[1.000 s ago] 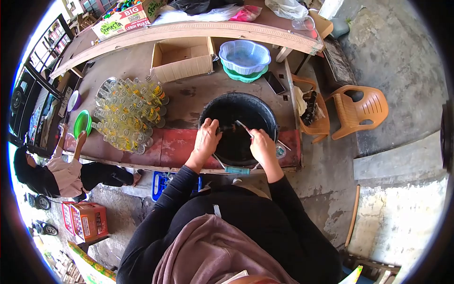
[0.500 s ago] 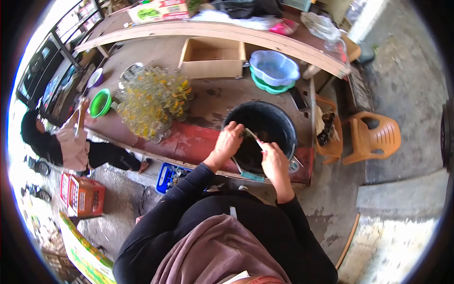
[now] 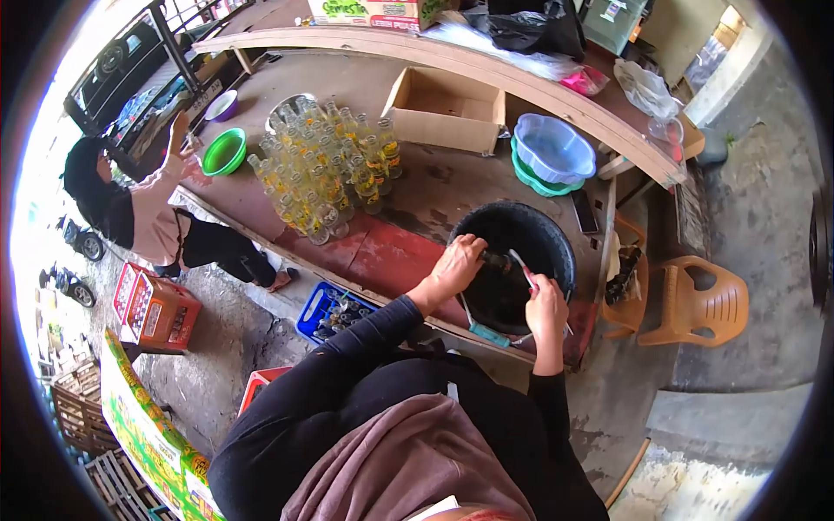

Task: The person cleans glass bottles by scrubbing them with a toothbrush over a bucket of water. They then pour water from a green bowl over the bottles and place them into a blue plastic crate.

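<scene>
Over the large black tub (image 3: 556,227), my left hand (image 3: 459,263) is closed around what looks like a glass bottle (image 3: 497,260). Its narrow end points right, and most of it is hidden by my fingers and the dark tub. My right hand (image 3: 546,311) grips the red handle of a slim toothbrush (image 3: 523,267). The brush's whitish head is up near the bottle's end, apparently just short of it. Many clear bottles with yellow labels (image 3: 326,169) stand bunched on the table to the left of the tub.
A blue crate (image 3: 314,323) of bottles sits on the floor beside the table. Basins (image 3: 556,148), a phone (image 3: 585,213) and a cardboard box (image 3: 441,130) lie behind the tub. Another person (image 3: 161,208) stands at left by a green basin (image 3: 224,152). Orange chairs (image 3: 699,304) are at right.
My view has shifted, so the scene sits further right. The brush has moved off from my left hand, tilting more upright. The other person's arm has risen.
</scene>
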The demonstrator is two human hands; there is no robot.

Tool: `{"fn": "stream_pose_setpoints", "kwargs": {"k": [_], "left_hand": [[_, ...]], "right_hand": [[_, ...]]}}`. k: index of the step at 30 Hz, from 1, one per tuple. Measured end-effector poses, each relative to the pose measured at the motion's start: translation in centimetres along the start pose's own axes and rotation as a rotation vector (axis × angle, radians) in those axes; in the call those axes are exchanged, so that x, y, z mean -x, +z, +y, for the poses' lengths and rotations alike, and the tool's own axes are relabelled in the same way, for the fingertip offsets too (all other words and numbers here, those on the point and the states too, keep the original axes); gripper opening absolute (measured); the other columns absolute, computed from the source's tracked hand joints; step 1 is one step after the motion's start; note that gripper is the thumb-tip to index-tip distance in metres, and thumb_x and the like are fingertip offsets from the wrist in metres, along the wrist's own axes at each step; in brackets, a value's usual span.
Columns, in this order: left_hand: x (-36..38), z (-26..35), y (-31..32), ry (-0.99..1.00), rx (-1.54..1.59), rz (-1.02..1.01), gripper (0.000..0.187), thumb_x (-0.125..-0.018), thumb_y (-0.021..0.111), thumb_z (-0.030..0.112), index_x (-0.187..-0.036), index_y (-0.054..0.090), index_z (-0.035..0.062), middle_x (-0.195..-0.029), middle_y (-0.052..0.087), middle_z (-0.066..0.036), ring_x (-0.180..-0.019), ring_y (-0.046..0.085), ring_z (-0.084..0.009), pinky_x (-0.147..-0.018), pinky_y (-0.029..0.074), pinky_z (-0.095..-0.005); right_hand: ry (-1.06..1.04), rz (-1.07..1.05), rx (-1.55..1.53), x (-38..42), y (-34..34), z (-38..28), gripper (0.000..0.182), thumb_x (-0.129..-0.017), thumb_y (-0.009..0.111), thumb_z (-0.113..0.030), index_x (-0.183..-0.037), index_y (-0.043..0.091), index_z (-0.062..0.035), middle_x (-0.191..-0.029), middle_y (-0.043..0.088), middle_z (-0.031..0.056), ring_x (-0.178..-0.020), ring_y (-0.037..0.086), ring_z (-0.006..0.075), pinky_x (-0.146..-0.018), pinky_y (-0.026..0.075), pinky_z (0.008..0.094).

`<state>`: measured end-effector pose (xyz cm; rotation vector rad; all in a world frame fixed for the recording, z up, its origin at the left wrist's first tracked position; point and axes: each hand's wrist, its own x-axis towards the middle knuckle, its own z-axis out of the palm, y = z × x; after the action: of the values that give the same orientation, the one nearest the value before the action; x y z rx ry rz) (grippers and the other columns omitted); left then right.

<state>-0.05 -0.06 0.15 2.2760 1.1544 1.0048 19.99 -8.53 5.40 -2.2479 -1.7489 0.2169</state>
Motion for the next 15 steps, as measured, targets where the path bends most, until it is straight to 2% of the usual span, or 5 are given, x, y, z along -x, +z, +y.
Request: {"fn": "stream_pose_setpoints", "kwargs": {"k": [2, 3, 4, 9, 15], "left_hand": [[0.0, 0.0, 0.1, -0.055, 0.013, 0.014, 0.033, -0.079, 0.074, 0.008, -0.109, 0.062, 0.0007, -0.098, 0.063, -0.018, -0.096, 0.062, -0.04, -0.085, 0.051, -0.0462], [-0.1, 0.3, 0.0, -0.069, -0.014, -0.007, 0.031, -0.08, 0.073, 0.009, -0.108, 0.062, 0.0008, -0.097, 0.062, -0.019, -0.096, 0.062, -0.0401, -0.082, 0.052, -0.0467], [-0.2, 0.4, 0.0, -0.077, -0.012, 0.002, 0.031, -0.081, 0.074, 0.012, -0.108, 0.062, 0.0013, -0.096, 0.063, -0.018, -0.095, 0.063, -0.0401, -0.081, 0.052, -0.047], [-0.3, 0.7, 0.1, -0.108, -0.04, -0.001, 0.031, -0.081, 0.077, 0.015, -0.104, 0.062, -0.0005, -0.093, 0.063, -0.021, -0.09, 0.064, -0.0413, -0.077, 0.052, -0.0476], [-0.4, 0.3, 0.3, -0.07, -0.034, 0.011, 0.03, -0.081, 0.077, 0.014, -0.101, 0.061, -0.003, -0.093, 0.062, -0.022, -0.089, 0.063, -0.0423, -0.077, 0.052, -0.047]], "right_hand": [[-0.171, 0.041, -0.196, 1.3, -1.4, -1.4, 0.019, -0.093, 0.059, -0.009, -0.11, 0.066, -0.0113, -0.1, 0.063, 0.0162, -0.093, 0.066, 0.0403, -0.077, 0.052, 0.0514], [-0.207, 0.09, -0.264, 1.9, -1.2, -2.1, 0.018, -0.092, 0.059, -0.004, -0.106, 0.066, -0.012, -0.099, 0.066, 0.0142, -0.093, 0.065, 0.0388, -0.077, 0.053, 0.0469], [-0.167, 0.001, -0.234, 2.4, -2.1, -2.8, 0.018, -0.093, 0.059, -0.01, -0.11, 0.065, -0.0115, -0.099, 0.063, 0.0159, -0.092, 0.065, 0.0408, -0.077, 0.052, 0.0521], [-0.015, 0.024, -0.079, 0.4, 1.1, 0.5, 0.015, -0.094, 0.057, -0.009, -0.107, 0.064, -0.0109, -0.096, 0.063, 0.0149, -0.091, 0.065, 0.0398, -0.075, 0.051, 0.0504], [-0.155, 0.0, -0.223, 3.1, -0.5, -1.9, 0.026, -0.094, 0.055, -0.009, -0.12, 0.062, -0.014, -0.101, 0.061, 0.0176, -0.086, 0.066, 0.0423, -0.074, 0.053, 0.0531]]}}
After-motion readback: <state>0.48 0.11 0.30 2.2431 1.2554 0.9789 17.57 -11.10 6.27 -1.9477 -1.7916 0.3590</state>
